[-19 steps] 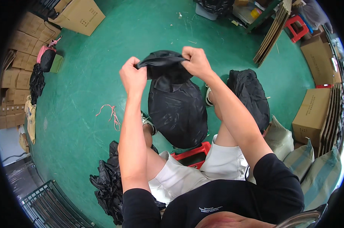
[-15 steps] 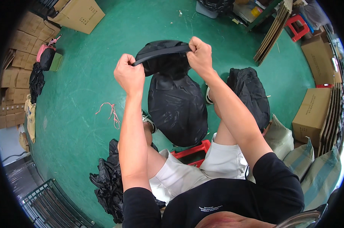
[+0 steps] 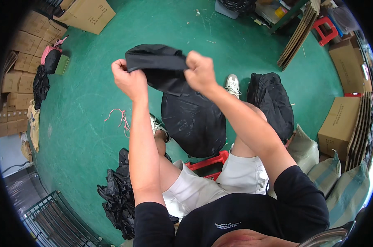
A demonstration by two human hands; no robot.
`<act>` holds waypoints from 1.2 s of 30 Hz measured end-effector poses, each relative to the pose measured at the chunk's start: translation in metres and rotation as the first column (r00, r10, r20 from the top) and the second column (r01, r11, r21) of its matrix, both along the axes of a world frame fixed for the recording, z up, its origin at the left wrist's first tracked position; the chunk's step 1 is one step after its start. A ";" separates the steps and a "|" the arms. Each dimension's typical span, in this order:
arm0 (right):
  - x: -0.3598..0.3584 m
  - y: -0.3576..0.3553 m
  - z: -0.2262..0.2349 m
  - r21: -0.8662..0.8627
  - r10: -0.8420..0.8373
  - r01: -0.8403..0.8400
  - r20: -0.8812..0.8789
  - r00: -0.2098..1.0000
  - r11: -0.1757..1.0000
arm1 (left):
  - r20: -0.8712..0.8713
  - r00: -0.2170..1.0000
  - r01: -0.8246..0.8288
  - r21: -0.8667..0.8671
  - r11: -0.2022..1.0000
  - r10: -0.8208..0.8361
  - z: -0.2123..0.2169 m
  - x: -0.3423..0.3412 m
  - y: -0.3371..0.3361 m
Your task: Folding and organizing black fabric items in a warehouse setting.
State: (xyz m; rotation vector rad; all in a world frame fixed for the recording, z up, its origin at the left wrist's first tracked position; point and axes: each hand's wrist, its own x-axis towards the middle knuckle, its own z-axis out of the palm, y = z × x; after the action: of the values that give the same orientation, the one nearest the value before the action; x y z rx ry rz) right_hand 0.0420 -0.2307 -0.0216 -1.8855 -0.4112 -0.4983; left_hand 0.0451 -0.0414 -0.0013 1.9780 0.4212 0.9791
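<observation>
Up in front of me, a limp black cloth piece [image 3: 159, 61] with a folded edge spans my two hands. My left hand [image 3: 129, 81] is closed on its left end, thumb and fingers pinching the fabric. At the right end my right hand [image 3: 201, 73] grips the cloth in a fist, slightly blurred. Just below the cloth, between my legs, a bulging shiny black bag or heap of black fabric [image 3: 194, 125] sits before me; the cloth hides its upper part. What kind of article the cloth is cannot be made out.
A red plastic stool [image 3: 207, 165] is between my thighs. A black bundle [image 3: 271, 105] lies at my right foot, crumpled black material [image 3: 116, 201] at my left. Pink string [image 3: 123, 121] is on the green floor. Woven sacks [image 3: 347, 185] and cartons [image 3: 339, 123] stand at right.
Both hands have shifted left, and the right has dropped and come nearer the left. The cloth's edge, stretched taut before, is now slacker and folded. My right foot shows more.
</observation>
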 end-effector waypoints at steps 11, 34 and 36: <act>-0.033 0.037 -0.011 -0.174 0.254 -0.259 -0.054 0.966 0.950 | 0.301 0.843 0.287 -0.953 -0.100 -0.445 0.011 -0.007 -0.019; 0.016 -0.039 0.006 0.431 0.286 -0.130 -0.320 0.903 0.893 | 0.408 0.412 0.451 -0.868 -0.207 -0.814 0.016 -0.023 -0.016; 0.016 -0.026 0.010 0.670 0.590 -0.247 -0.348 0.729 0.700 | 0.536 0.315 0.436 -0.815 -0.382 -0.784 0.017 -0.030 -0.017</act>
State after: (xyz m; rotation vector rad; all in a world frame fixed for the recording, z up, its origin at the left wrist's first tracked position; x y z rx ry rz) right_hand 0.0578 -0.2563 -0.0118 -1.1710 -0.2657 0.2459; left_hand 0.0150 -0.0586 0.0155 0.6504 -0.1215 -0.5165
